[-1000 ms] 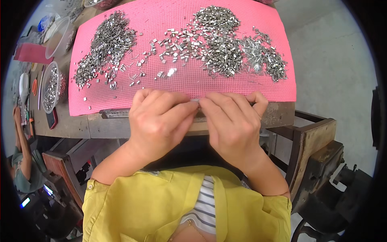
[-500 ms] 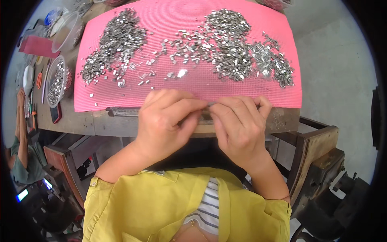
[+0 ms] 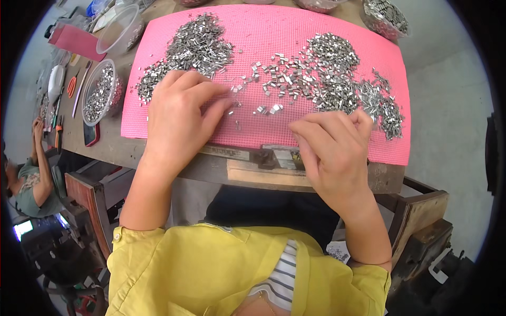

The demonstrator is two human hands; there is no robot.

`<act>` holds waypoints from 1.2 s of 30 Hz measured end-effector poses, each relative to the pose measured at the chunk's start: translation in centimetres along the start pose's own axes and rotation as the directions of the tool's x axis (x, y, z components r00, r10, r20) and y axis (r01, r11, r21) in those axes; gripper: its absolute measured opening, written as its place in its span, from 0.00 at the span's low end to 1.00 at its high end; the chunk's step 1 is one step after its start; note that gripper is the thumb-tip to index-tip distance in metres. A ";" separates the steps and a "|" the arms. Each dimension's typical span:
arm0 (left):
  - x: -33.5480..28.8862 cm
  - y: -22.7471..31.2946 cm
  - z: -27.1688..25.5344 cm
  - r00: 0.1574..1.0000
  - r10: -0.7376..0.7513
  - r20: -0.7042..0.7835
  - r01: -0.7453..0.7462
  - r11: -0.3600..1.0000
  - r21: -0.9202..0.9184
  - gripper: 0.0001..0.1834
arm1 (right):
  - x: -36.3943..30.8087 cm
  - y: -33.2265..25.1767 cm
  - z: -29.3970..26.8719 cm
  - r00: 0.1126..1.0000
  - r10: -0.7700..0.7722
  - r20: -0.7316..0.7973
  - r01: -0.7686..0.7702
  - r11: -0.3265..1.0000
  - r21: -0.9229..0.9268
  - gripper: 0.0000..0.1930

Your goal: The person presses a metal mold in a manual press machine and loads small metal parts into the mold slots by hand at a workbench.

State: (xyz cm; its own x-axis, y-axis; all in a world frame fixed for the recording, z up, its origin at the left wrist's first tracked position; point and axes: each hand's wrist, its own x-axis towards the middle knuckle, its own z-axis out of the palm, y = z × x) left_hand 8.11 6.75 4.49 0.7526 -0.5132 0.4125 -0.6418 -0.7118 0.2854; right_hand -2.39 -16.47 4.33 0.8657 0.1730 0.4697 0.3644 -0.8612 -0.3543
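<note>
Grip parted, the left hand (image 3: 182, 111) hovers near small silver metal pieces (image 3: 199, 50), best pinched lightly, above a pink textured mat (image 3: 255, 130); right hand's (image 3: 337, 146) grip unclear

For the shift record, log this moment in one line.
left hand: open, over pink mat, near left metal pile | right hand: curled, at mat's near edge, hold unclear | right metal pile: beyond right hand

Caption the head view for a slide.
Left hand and right hand held apart at a pink mat strewn with heaped small metal pieces.
</note>
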 end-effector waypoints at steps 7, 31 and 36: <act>1.6 -0.1 0.8 0.993 -0.052 0.102 0.060 0.996 -0.069 0.07 | 2.6 0.7 2.2 0.995 -0.041 0.090 0.043 0.999 -0.027 0.08; -0.3 1.7 1.4 0.969 0.179 0.173 -0.131 0.958 -0.257 0.07 | 1.2 0.8 0.4 0.978 0.063 0.200 -0.053 0.997 -0.053 0.06; -1.3 2.1 0.9 0.985 0.146 0.092 -0.135 0.984 -0.113 0.08 | 0.3 0.8 0.2 0.986 0.073 0.153 -0.065 0.996 -0.056 0.07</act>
State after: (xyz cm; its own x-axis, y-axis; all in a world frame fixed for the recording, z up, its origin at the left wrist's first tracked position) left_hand 5.90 5.51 3.72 0.6615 -0.6532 0.3685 -0.7500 -0.5773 0.3229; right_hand -1.76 -16.98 4.05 0.9322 0.1810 0.3133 0.2876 -0.8961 -0.3381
